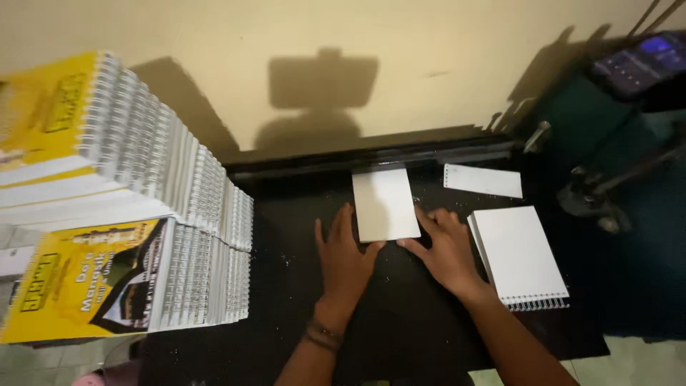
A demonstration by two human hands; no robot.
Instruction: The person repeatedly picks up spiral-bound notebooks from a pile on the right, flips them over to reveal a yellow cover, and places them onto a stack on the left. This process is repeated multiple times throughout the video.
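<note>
A white sheet stack lies flat on the black table, its far edge against a dark bar at the wall. My left hand lies flat on the table, fingers apart, touching the sheet's near left corner. My right hand rests palm down at the sheet's near right corner, fingertips against its edge. Neither hand grips anything.
A white spiral-bound pad lies right of my right hand, with a narrow punched white strip behind it. Tall stacks of yellow-covered spiral notebooks fill the left side. A dark machine with a lever stands at the right.
</note>
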